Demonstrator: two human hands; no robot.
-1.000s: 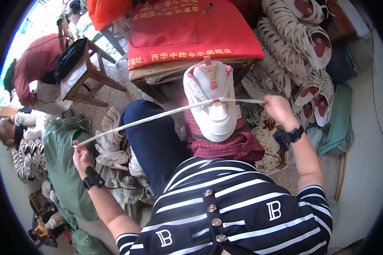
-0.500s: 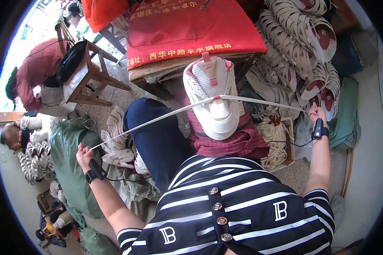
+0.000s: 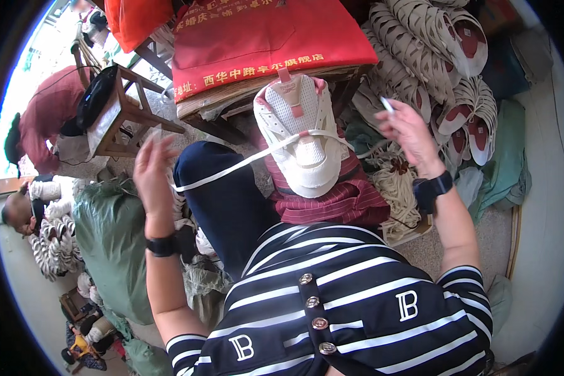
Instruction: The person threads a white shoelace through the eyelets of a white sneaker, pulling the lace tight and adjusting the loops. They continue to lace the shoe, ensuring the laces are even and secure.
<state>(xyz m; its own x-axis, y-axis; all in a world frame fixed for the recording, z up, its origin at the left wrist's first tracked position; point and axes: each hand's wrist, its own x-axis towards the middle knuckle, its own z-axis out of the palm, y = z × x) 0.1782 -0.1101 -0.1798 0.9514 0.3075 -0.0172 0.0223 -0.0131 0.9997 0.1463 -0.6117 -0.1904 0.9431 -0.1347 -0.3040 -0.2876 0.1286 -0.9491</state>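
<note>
A white-and-beige sneaker [image 3: 297, 164] with pink trim rests toe toward me on maroon striped cloth [image 3: 332, 203] over my lap. A flat white shoelace [image 3: 232, 168] passes through the loop on its tongue and runs out to both sides. My left hand [image 3: 155, 169] is raised by my left knee, blurred, its fingers pinched; the lace's left part rises to it. To the right of the shoe, my right hand [image 3: 410, 133] pinches the other end of the lace, whose white tip sticks out beyond the fingers. Both wrists wear dark bands.
A wooden bench [image 3: 232, 106] covered by a red cloth bag [image 3: 263, 47] stands just ahead. Stacked shoe uppers [image 3: 413, 56] are at the right, above a box of loose laces [image 3: 400, 207]. A green sack [image 3: 109, 244], a stool [image 3: 116, 119] and a bent-over person [image 3: 50, 119] are left.
Both hands have come up and inward from wide apart. The lace, stretched taut before, now hangs slack on both sides of the shoe. The view has shifted slightly.
</note>
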